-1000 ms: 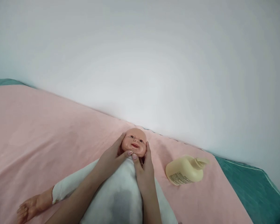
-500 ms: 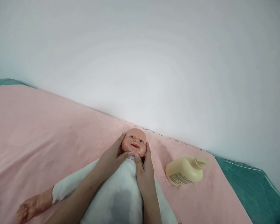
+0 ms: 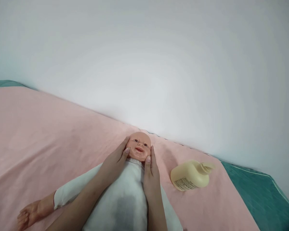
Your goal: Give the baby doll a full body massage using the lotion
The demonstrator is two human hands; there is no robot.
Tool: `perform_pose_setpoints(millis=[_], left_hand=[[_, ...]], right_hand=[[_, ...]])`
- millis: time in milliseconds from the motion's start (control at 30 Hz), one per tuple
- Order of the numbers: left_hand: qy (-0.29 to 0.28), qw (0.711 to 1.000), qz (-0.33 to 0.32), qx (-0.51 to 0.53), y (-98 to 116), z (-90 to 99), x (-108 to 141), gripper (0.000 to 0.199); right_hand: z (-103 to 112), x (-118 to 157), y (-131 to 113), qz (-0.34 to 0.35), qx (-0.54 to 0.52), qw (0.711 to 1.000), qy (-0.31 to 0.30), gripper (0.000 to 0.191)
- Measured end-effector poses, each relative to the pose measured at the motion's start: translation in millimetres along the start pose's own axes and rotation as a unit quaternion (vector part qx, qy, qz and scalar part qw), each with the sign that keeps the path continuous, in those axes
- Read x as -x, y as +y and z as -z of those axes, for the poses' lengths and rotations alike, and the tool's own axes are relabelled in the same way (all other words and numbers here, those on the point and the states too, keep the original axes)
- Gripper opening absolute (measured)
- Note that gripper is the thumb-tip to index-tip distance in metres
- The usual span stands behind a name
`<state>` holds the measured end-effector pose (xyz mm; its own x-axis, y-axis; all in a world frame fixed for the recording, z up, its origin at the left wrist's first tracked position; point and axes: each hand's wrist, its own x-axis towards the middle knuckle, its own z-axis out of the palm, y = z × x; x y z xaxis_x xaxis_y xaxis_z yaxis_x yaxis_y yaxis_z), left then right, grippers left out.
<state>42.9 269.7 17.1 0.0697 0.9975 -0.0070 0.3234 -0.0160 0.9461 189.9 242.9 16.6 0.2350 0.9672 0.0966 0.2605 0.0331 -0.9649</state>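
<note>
Hands (image 3: pixel 132 170) cup smooth doll head (image 3: pixel 139 146) — round (glossy).

doll (image 3: pixel 127 195) on sheet (image 3: pixel 69 134), before wall (image 3: pixel 144 64), bottle (image 3: pixel 190 175) to its right

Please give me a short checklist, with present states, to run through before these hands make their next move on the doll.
1. Left hand against one side of the doll's head: ok.
2. Right hand against the opposite side: ok.
3. Both thumbs clear of the doll's mouth: ok.
4. Pump bottle apart from the right hand: ok.
5. Pink sheet smooth: not ok, creases show at the left.
6. Back of the head supported by fingers: cannot tell, hidden from view.
</note>
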Motion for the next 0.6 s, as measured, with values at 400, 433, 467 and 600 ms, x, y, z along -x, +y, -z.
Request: perform_pose_setpoints(millis=[400,433,467,600], left_hand=[[-0.011,0.999,-0.010,0.038,-3.2,0.2,0.3,0.086],[-0.010,0.999,-0.007,0.040,-2.6,0.4,0.3,0.087],[-0.010,0.999,-0.005,0.042,-2.1,0.5,0.3,0.087],[-0.006,0.999,-0.008,0.043,-3.5,-0.2,-0.4,0.085]], right_hand=[[-4.8,2.1,-4.3,-0.017,-0.007,1.000,-0.001,0.082],[-4.8,2.1,-3.8,-0.015,-0.007,1.000,-0.001,0.081],[-4.7,2.1,-3.3,-0.015,-0.005,1.000,0.000,0.080],[-3.8,1.4,-1.6,-0.014,0.001,1.000,-0.002,0.077]])
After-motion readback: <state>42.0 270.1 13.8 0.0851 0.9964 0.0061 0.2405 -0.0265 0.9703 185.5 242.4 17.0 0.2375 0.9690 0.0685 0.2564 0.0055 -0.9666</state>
